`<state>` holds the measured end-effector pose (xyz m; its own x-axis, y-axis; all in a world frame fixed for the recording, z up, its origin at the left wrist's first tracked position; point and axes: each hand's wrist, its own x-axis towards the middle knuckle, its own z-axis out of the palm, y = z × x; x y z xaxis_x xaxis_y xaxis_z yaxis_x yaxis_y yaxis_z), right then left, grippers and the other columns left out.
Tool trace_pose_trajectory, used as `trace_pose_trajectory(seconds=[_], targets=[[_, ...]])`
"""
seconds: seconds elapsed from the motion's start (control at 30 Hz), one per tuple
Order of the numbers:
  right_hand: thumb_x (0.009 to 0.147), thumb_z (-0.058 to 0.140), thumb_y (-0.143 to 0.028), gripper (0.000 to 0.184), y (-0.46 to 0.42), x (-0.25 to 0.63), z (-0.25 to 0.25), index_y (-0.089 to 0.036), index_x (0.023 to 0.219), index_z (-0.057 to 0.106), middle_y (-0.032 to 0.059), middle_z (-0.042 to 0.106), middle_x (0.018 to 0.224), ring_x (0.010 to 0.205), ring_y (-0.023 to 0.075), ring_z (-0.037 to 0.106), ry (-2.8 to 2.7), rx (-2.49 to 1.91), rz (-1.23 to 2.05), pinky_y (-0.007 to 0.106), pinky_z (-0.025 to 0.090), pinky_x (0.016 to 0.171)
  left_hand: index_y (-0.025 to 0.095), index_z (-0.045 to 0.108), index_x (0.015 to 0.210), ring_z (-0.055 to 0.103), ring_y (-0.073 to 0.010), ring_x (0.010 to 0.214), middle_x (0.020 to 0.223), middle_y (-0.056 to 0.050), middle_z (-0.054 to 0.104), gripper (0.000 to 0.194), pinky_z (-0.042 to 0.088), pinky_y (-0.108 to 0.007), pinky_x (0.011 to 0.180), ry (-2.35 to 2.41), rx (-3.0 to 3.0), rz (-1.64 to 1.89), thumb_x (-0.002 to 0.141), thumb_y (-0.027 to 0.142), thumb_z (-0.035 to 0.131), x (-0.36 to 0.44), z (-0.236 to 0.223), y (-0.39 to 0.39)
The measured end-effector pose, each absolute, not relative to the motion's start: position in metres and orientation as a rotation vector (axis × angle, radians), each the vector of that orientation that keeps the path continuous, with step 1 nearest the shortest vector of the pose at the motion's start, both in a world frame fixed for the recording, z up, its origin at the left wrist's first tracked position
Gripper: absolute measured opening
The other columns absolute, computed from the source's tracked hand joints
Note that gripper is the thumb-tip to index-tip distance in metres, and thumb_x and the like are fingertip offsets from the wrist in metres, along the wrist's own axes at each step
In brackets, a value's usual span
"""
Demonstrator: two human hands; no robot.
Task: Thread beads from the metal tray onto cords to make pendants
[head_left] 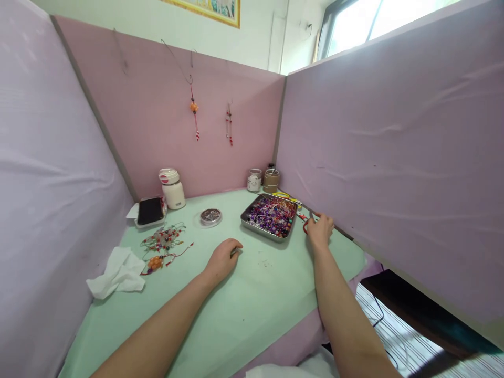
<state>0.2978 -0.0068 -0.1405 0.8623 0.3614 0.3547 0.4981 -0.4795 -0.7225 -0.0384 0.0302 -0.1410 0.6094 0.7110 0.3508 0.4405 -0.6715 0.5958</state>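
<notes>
My left hand (222, 258) rests on the green table (252, 299), fingers curled round a small silvery thing I cannot name. My right hand (320, 229) lies to the right of a metal tray (247, 220) full of purple and mixed beads and cord. Its fingers close on red-handled scissors (305, 223) lying beside the tray.
A round tin (211, 216), a white jar (172, 188), a black-topped box (150, 211), beaded ornaments (162, 247) and a crumpled tissue (118, 272) sit at the left. Two small pots (263, 180) stand at the back. Pink partitions close in three sides; beaded ornaments hang on the back one.
</notes>
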Motion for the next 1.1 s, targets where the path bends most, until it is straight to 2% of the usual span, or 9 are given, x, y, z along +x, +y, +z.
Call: trace_pose_trajectory(seconds=[0.17, 0.4, 0.57, 0.8, 0.97, 1.1], targets=[[0.076, 0.046, -0.028, 0.034, 0.003, 0.297, -0.126, -0.017, 0.104, 0.061, 0.0153, 0.052, 0.114, 0.111, 0.0306, 0.045, -0.737, -2.050, -0.139, 0.044, 0.035, 0.093, 0.020, 0.060, 0.092, 0.056, -0.0199, 0.094, 0.098, -0.006, 0.063, 0.020, 0.045, -0.036, 0.086, 0.888, 2.410, 0.772, 0.079, 0.015, 0.047, -0.039, -0.143, 0.032], [0.078, 0.044, -0.024, 0.034, 0.034, 0.312, -0.093, -0.013, 0.104, 0.063, 0.0137, 0.058, 0.108, 0.100, 0.0221, 0.053, -1.050, -2.102, -0.129, 0.033, 0.040, 0.089, 0.019, 0.061, 0.089, 0.055, -0.0212, 0.095, 0.097, -0.008, 0.063, 0.018, 0.044, -0.038, 0.088, 0.890, 2.430, 0.748, 0.082, 0.017, 0.044, -0.038, -0.144, 0.033], [0.079, 0.046, -0.022, 0.031, 0.067, 0.317, -0.081, -0.014, 0.102, 0.066, 0.0112, 0.063, 0.103, 0.095, 0.0193, 0.056, -1.194, -2.174, -0.069, 0.030, 0.042, 0.086, 0.019, 0.061, 0.090, 0.054, -0.0217, 0.096, 0.097, -0.008, 0.062, 0.018, 0.044, -0.038, 0.088, 0.919, 2.395, 0.740, 0.082, 0.017, 0.044, -0.038, -0.140, 0.031], [0.079, 0.053, -0.025, 0.029, 0.109, 0.319, -0.076, -0.017, 0.103, 0.068, 0.0103, 0.067, 0.100, 0.093, 0.0211, 0.060, -1.399, -2.304, 0.044, 0.032, 0.043, 0.083, 0.020, 0.060, 0.090, 0.055, -0.0209, 0.095, 0.098, -0.007, 0.062, 0.017, 0.044, -0.038, 0.088, 0.942, 2.337, 0.728, 0.082, 0.019, 0.045, -0.040, -0.135, 0.029], [0.070, 0.066, -0.028, 0.033, 0.127, 0.331, -0.072, -0.018, 0.101, 0.069, 0.0110, 0.066, 0.102, 0.098, 0.0248, 0.058, -1.610, -2.362, 0.128, 0.033, 0.041, 0.086, 0.021, 0.060, 0.092, 0.055, -0.0193, 0.096, 0.100, -0.006, 0.061, 0.018, 0.045, -0.037, 0.088, 0.957, 2.304, 0.702, 0.084, 0.020, 0.044, -0.040, -0.135, 0.032], [0.072, 0.061, -0.024, 0.034, 0.137, 0.341, -0.076, -0.018, 0.105, 0.067, 0.0113, 0.064, 0.107, 0.102, 0.0245, 0.055, -1.765, -2.353, 0.161, 0.033, 0.039, 0.090, 0.022, 0.059, 0.094, 0.055, -0.0189, 0.098, 0.102, -0.006, 0.061, 0.018, 0.045, -0.037, 0.089, 0.975, 2.287, 0.671, 0.085, 0.022, 0.044, -0.040, -0.137, 0.035]])
